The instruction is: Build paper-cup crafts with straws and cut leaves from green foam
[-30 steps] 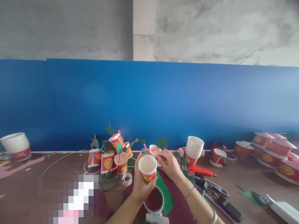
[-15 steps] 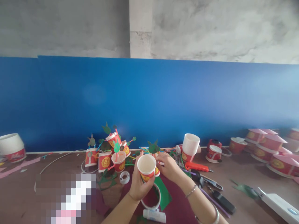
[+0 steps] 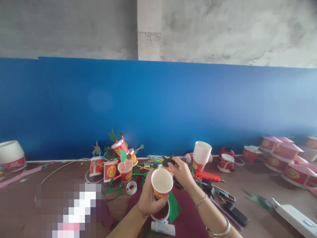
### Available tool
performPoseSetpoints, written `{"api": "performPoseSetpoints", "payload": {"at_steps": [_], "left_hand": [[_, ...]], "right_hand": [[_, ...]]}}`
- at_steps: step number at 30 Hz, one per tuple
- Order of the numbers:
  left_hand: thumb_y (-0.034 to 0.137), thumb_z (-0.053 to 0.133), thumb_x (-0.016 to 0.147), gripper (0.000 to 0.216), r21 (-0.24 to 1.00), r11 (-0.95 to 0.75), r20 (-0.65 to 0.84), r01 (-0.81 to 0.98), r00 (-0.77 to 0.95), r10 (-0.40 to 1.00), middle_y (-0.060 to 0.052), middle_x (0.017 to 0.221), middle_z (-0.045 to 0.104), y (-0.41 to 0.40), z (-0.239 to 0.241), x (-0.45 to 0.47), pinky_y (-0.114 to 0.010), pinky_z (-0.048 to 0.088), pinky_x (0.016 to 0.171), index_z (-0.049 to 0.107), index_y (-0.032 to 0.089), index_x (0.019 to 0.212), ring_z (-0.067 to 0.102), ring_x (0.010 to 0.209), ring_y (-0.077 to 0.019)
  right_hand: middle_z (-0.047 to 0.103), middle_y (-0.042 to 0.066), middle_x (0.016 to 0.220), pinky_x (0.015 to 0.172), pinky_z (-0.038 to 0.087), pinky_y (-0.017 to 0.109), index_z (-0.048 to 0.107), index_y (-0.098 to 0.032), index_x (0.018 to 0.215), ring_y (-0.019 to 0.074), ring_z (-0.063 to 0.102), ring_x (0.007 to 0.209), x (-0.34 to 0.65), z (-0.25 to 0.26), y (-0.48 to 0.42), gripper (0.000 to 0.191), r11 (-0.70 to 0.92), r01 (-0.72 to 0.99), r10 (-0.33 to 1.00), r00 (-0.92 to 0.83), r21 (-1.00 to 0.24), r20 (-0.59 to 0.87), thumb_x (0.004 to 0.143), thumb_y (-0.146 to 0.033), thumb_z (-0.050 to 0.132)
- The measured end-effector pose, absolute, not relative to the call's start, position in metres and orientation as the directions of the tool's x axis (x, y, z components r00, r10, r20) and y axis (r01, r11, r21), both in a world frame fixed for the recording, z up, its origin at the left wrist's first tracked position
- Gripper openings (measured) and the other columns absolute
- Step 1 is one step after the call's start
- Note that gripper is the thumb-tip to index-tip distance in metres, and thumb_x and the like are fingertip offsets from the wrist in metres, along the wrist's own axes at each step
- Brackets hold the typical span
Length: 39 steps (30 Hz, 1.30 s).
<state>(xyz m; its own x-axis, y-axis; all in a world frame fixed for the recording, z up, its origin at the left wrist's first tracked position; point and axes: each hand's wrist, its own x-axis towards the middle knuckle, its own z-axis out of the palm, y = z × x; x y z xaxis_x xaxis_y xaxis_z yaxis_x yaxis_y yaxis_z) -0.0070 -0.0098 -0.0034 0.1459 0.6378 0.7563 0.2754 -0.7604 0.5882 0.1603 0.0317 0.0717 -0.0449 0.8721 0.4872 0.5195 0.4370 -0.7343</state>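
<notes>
Just above the brown tabletop (image 3: 247, 185), near the lower middle of the view, the left hand (image 3: 149, 199) holds a red paper cup with a white inside and a gold emblem (image 3: 162, 182). The fingers are wrapped round its side, and the cup is tipped so that its open mouth faces the camera. Just behind the cup, the right hand (image 3: 182, 172) reaches forward, its fingertips pressed together on a small dark green paper cut-out with pointed leaves (image 3: 168, 161). A thin chain and a silver bangle (image 3: 219, 230) sit on that wrist.

Under the hands lies a dark maroon sheet (image 3: 190, 218) with a strip of green paper (image 3: 174, 206) on it. A white ring (image 3: 163, 217) shows below the held cup, and a white glue stick (image 3: 162, 228) lies at the near edge.

To the left stand a cluster of red cups fitted with straws and green leaves (image 3: 115, 163), and a small roll of clear tape (image 3: 131, 187) lies near them. To the right are a white cup stacked on a red one (image 3: 201, 155), an orange-red utility knife (image 3: 208, 177) and black-handled scissors (image 3: 219, 194). Farther right, red bowls with pink lids (image 3: 284, 152) are piled along the blue wall panel (image 3: 158, 105).
</notes>
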Motion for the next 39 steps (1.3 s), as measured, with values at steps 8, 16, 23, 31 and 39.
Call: {"api": "performPoseSetpoints", "payload": {"at_steps": [8, 16, 23, 31, 39], "left_hand": [[0.027, 0.066, 0.064, 0.07, 0.528, -0.801, 0.773, 0.282, 0.231, 0.591, -0.014, 0.122, 0.05, -0.017, 0.009, -0.005, -0.052, 0.034, 0.101, 0.041, 0.019, 0.129, 0.042, 0.119, -0.0355], [0.024, 0.064, 0.061, 0.067, 0.596, -0.771, 0.73, 0.223, 0.248, 0.637, -0.013, 0.118, 0.053, -0.022, 0.018, -0.003, -0.05, 0.037, 0.099, 0.045, 0.018, 0.125, 0.047, 0.114, -0.0338], [0.022, 0.064, 0.062, 0.061, 0.641, -0.749, 0.704, 0.17, 0.258, 0.661, -0.014, 0.115, 0.055, -0.026, 0.025, 0.0, -0.049, 0.04, 0.097, 0.048, 0.018, 0.12, 0.05, 0.113, -0.0335], [0.022, 0.064, 0.062, 0.061, 0.59, -0.784, 0.735, 0.196, 0.273, 0.621, -0.014, 0.116, 0.055, -0.023, 0.021, -0.002, -0.05, 0.04, 0.097, 0.047, 0.017, 0.12, 0.051, 0.113, -0.0336], [0.023, 0.067, 0.061, 0.07, 0.56, -0.785, 0.753, 0.265, 0.234, 0.615, -0.016, 0.123, 0.053, -0.02, 0.007, -0.003, -0.054, 0.037, 0.099, 0.044, 0.017, 0.128, 0.045, 0.119, -0.0373]], "right_hand": [[0.063, 0.0, 0.069, 0.061, 0.043, 0.024, 0.063, -0.017, 0.075, 0.0157, 0.056, 0.066, 0.153, 0.087, 0.017, 0.017, 0.487, 0.468, 0.871, -0.192, -0.737, 0.453, 0.081, -0.03, 0.053], [0.068, 0.005, 0.078, 0.075, 0.046, 0.031, 0.071, -0.018, 0.077, 0.0211, 0.06, 0.082, 0.159, 0.094, 0.017, 0.018, 0.553, 0.445, 0.833, -0.303, -0.704, 0.463, 0.078, -0.033, 0.061], [0.066, 0.005, 0.078, 0.07, 0.047, 0.029, 0.07, -0.018, 0.07, 0.0189, 0.059, 0.076, 0.158, 0.094, 0.016, 0.017, 0.556, 0.445, 0.831, -0.268, -0.702, 0.488, 0.075, -0.033, 0.064], [0.065, 0.008, 0.085, 0.069, 0.048, 0.028, 0.067, -0.015, 0.08, 0.0197, 0.061, 0.077, 0.156, 0.095, 0.011, 0.016, 0.544, 0.452, 0.839, -0.291, -0.707, 0.459, 0.08, -0.027, 0.057], [0.065, 0.007, 0.083, 0.068, 0.048, 0.029, 0.066, -0.015, 0.081, 0.0196, 0.059, 0.076, 0.16, 0.082, 0.019, 0.012, 0.58, 0.504, 0.807, -0.247, -0.64, 0.537, 0.077, -0.024, 0.059]]}}
